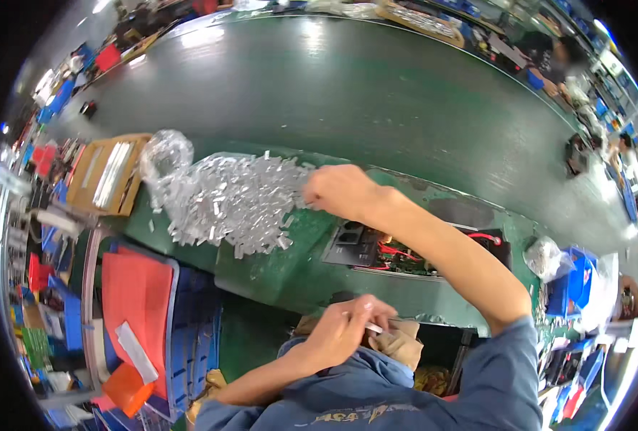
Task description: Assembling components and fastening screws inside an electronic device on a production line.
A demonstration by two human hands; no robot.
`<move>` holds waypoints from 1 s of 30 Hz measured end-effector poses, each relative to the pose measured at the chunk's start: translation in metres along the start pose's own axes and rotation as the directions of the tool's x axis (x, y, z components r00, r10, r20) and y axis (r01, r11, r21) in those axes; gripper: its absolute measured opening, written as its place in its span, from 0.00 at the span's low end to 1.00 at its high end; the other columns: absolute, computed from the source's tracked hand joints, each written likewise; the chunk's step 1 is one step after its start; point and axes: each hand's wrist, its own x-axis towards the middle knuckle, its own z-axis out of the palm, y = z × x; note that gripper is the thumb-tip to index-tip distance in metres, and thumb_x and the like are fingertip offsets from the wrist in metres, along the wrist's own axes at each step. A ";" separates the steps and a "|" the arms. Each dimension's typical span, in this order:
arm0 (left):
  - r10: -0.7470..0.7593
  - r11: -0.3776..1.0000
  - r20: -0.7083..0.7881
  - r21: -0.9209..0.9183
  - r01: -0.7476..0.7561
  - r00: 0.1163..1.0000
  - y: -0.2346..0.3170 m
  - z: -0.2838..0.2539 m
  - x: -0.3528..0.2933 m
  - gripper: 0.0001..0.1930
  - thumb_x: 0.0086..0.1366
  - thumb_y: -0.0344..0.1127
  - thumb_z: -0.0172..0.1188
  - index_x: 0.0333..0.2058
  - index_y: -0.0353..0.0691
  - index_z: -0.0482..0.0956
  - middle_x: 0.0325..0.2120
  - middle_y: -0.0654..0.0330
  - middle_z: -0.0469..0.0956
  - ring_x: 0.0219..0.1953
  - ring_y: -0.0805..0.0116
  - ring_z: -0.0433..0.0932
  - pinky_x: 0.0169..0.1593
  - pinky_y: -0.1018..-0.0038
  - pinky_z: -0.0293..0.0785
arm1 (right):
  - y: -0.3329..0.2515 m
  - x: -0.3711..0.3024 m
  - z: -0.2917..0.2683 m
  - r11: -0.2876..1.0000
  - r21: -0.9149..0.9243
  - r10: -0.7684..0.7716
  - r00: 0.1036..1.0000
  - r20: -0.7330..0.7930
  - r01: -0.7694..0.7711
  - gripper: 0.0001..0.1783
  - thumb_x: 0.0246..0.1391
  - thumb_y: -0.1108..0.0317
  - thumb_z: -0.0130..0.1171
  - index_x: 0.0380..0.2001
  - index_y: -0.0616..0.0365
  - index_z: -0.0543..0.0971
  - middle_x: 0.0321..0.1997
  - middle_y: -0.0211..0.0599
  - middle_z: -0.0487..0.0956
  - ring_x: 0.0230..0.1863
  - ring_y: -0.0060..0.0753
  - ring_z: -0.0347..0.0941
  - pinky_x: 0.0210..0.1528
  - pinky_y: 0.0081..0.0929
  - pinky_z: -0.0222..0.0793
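My left hand (344, 329) is held close to my body, below the table's near edge. Its fingers are closed around a small whitish metal piece (374, 327). Over the table, my right hand (342, 191) reaches to the right edge of a wide pile of small shiny metal pieces (243, 197). The right fingers are curled together, and what lies between them is hidden. Beneath my right forearm is an open electronic unit (358, 244) with a dark panel, red wires and a circuit board.
A clear plastic bag (166, 154) lies at the pile's left, beside a cardboard box (107, 174) of long pale strips. Red sheets (135, 287) rest in a blue crate (193, 323) at lower left. A blue bin (577, 284) stands at right. A person (549, 65) sits at far right.
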 end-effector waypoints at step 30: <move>0.223 0.975 -0.052 0.014 -0.222 0.973 0.043 -0.009 0.071 0.11 0.71 0.28 0.61 0.48 0.29 0.75 0.41 0.50 0.82 0.43 0.63 0.85 0.47 0.70 0.85 | -0.113 -0.242 -0.020 0.399 0.828 0.830 0.539 -0.143 -0.395 0.09 0.68 0.78 0.53 0.47 0.65 0.79 0.39 0.39 0.80 0.39 0.27 0.81 0.41 0.24 0.78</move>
